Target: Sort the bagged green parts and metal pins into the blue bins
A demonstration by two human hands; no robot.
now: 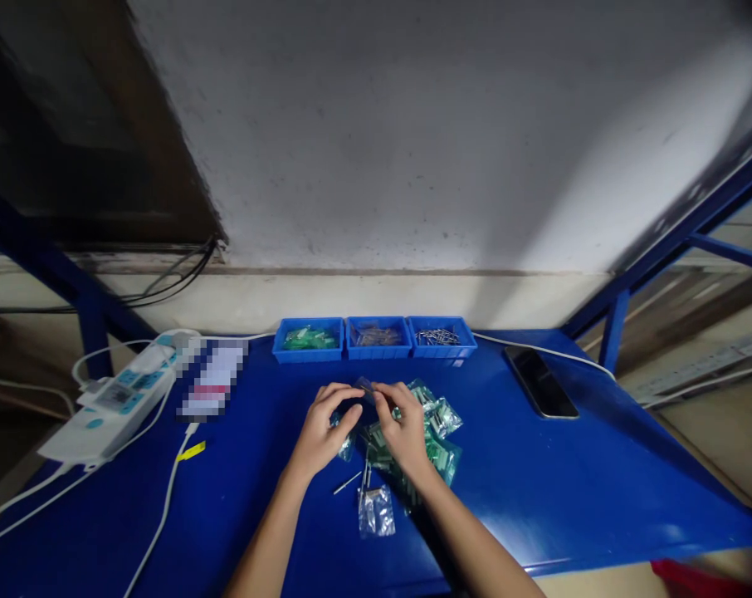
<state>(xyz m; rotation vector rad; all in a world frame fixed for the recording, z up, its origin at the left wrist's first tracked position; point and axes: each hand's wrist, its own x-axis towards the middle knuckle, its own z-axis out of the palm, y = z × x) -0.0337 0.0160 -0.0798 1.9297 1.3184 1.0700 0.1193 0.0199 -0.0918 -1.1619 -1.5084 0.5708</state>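
Between my two hands, above the blue table (pixel 227 490), is a small clear plastic bag (pixel 366 385) with something dark at it, too small to make out. My left hand (pixel 326 425) has its fingertips at the bag's left side, thumb just below. The fingers of my right hand (pixel 406 422) pinch the bag's right side. Under and beside my right hand lies a pile of filled clear packets (pixel 444 455) with green pieces inside. Nearer me are another clear packet (pixel 376 511) and a few loose thin metal pins (pixel 347 482).
Three blue bins stand along the wall: one with green pieces (pixel 310 338), one with brownish pieces (pixel 376 335), one with metal pins (pixel 438 336). A dark phone (pixel 541 382) lies right. At left are a white power strip (pixel 111 407), a blurred-out phone (pixel 211 382) and white cables (pixel 164 515).
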